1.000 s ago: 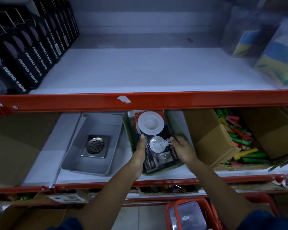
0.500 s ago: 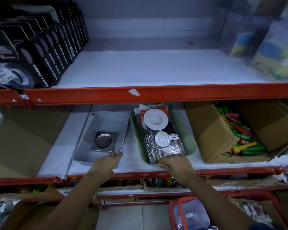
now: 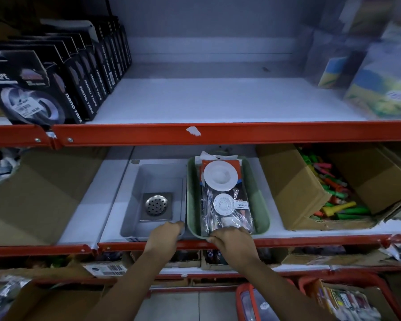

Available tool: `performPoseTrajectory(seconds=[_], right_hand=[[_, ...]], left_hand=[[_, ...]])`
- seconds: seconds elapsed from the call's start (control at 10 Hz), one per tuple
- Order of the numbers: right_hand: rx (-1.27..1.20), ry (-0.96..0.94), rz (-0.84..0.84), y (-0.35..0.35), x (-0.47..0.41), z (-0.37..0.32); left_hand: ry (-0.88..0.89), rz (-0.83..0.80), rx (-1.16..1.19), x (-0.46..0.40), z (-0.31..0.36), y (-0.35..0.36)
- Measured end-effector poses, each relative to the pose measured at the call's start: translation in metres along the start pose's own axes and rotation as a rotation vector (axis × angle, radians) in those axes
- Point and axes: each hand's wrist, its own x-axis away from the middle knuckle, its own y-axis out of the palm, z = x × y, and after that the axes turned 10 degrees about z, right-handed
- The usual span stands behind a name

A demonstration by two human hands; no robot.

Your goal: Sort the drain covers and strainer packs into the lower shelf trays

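On the lower shelf's front edge: left hand [image 3: 164, 235] curled over the near rim of the grey tray [image 3: 134, 225], right hand [image 3: 232, 238] gripping the near rim of the green tray [image 3: 263, 218]. Inside grey: one steel drain cover [image 3: 156, 206]. Inside green: stacked strainer packs [image 3: 225, 200]. Beside, right: cardboard box [image 3: 294, 195].

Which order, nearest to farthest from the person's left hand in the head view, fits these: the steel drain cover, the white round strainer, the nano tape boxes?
Measured from the left hand on the grey tray's front rim:
1. Steel drain cover, just beyond the fingers, inside that tray.
2. White round strainer, right and farther back, in the green tray.
3. Nano tape boxes, upper shelf, far left.
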Motion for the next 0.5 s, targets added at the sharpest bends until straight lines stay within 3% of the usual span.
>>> performPoseTrajectory(seconds=[0.3,0.4,0.5], right_hand=[[-0.075,0.044,0.049,-0.02,-0.005,-0.005],[-0.033,-0.005,0.217,-0.054,-0.018,-0.013],[-0.033,-0.135,0.551,-0.095,-0.037,-0.023]], left_hand=[[0.08,0.001,-0.014,0.005,0.005,-0.024],[0.147,0.136,-0.061,0.003,0.014,-0.059],[0.238,0.413,-0.009,-0.002,0.023,-0.088]])
